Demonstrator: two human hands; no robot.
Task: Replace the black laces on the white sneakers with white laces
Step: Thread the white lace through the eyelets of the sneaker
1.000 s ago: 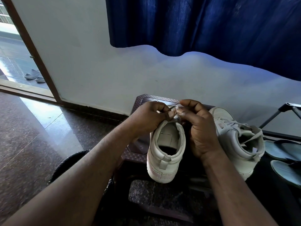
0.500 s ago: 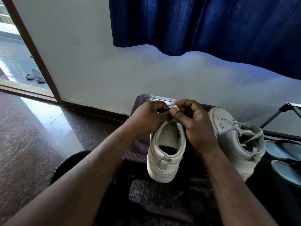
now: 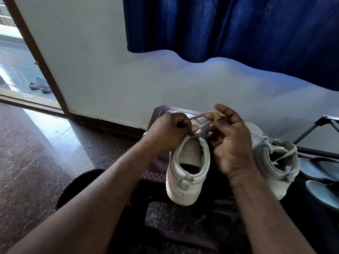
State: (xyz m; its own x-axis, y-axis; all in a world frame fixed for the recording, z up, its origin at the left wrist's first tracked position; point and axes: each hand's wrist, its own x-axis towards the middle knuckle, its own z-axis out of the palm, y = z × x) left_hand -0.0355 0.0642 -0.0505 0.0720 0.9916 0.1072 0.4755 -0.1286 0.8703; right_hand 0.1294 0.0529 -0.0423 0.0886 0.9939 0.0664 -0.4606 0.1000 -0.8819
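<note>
A white sneaker [image 3: 187,173] stands heel toward me on a dark plastic stool [image 3: 157,114]. My left hand [image 3: 167,132] grips its collar and pinches a white lace [image 3: 199,116] at the top eyelets. My right hand [image 3: 231,142] pinches the same lace, with its forefinger lifted; the strands run taut between the two hands over the tongue. The eyelets are hidden behind my fingers. A second white sneaker [image 3: 275,162], threaded with a white lace, lies to the right, partly behind my right hand.
Grey sandals [image 3: 322,169] lie at the far right beside a black metal rack leg [image 3: 311,129]. A white wall and a blue curtain [image 3: 238,30] stand behind the stool. A dark fuzzy mat [image 3: 80,182] lies on the polished stone floor; an open doorway is at left.
My right hand has opened up and pulled away to the right, drawing the white lace out taut. My left hand has stayed on the sneaker's collar.
</note>
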